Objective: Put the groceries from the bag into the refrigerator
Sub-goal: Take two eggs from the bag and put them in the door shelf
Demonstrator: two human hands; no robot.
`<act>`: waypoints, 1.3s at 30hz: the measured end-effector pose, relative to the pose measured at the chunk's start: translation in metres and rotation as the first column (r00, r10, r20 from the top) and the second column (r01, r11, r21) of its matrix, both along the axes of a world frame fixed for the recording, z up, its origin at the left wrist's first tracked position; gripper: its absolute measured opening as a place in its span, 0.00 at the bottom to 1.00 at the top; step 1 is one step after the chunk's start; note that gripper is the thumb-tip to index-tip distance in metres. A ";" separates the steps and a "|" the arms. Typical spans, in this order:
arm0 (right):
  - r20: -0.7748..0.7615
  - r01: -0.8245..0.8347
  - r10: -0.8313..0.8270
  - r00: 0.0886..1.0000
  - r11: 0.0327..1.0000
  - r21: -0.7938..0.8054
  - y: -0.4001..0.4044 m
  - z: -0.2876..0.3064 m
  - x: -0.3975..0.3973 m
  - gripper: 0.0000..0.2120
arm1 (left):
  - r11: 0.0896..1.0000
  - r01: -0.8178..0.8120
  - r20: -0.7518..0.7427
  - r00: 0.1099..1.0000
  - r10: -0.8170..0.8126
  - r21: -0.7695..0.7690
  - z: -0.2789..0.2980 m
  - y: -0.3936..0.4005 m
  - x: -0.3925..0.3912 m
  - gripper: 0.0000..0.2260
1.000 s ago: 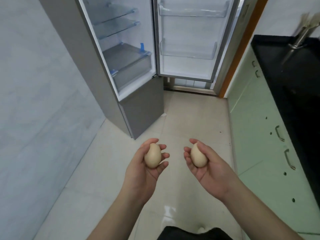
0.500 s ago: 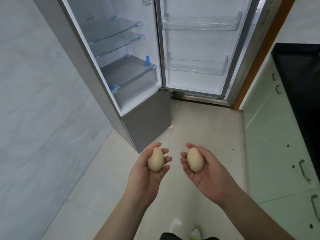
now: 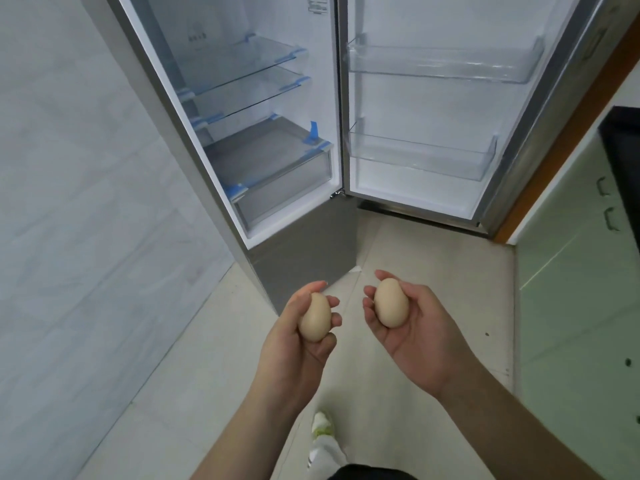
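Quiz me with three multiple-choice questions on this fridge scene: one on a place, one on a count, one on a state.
1. Where is the clear plastic drawer?
A. under the glass shelves
B. on the door
C. on the floor

2. How many beige eggs are held?
A. one
B. two
C. three

3. The grey refrigerator's door is:
A. shut
B. open
C. missing

Answers:
1 A, it sits below both shelves.
2 B, left hand holds one egg, right hand another.
3 B, its bins face outward.

2 eggs [image 3: 314,317], 1 fridge [image 3: 304,258], 2 door bins [image 3: 422,157].
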State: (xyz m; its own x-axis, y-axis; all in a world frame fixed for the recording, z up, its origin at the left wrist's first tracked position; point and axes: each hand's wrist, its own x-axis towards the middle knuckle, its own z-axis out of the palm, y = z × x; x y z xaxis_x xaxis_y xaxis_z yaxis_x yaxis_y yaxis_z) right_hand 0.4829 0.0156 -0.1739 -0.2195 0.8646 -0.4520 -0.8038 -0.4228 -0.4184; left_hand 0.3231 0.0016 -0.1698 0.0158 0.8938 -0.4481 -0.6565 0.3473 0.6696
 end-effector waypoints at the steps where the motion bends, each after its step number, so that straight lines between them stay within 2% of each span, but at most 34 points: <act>1: 0.002 -0.004 0.004 1.000 1.000 0.008 0.012 0.002 -0.002 0.13 | 1.000 0.001 0.009 1.000 -0.001 0.011 0.000 0.012 -0.001 0.10; 11: 0.113 0.000 -0.007 0.994 0.998 0.060 0.144 0.023 -0.039 0.13 | 0.992 0.066 0.063 0.995 -0.073 0.111 0.015 0.159 -0.036 0.10; 14: 0.139 0.053 -0.066 0.988 0.994 0.093 0.181 0.029 -0.041 0.14 | 0.979 0.130 0.051 0.989 -0.139 0.160 0.019 0.205 -0.044 0.10; 18: 0.163 0.120 -0.132 0.978 0.990 0.079 0.220 0.036 -0.024 0.11 | 0.970 0.173 0.046 0.982 -0.183 0.170 0.021 0.252 -0.037 0.10; 23: 0.231 0.173 -0.211 0.950 0.970 0.173 0.274 0.056 0.017 0.11 | 0.948 0.225 0.069 0.967 -0.246 0.223 0.030 0.306 -0.007 0.11; 28: 0.233 0.223 -0.282 0.931 0.943 0.248 0.325 0.063 0.061 0.12 | 0.900 0.280 -0.016 0.956 -0.291 0.333 0.052 0.367 0.045 0.09; 33: 0.240 0.212 -0.280 0.930 0.938 0.273 0.366 0.071 0.104 0.12 | 0.891 0.282 -0.129 0.959 -0.251 0.356 0.071 0.413 0.096 0.09; 39: 0.243 0.135 -0.227 0.943 0.929 0.345 0.409 0.088 0.146 0.16 | 0.870 0.327 -0.110 0.945 -0.308 0.368 0.087 0.461 0.131 0.10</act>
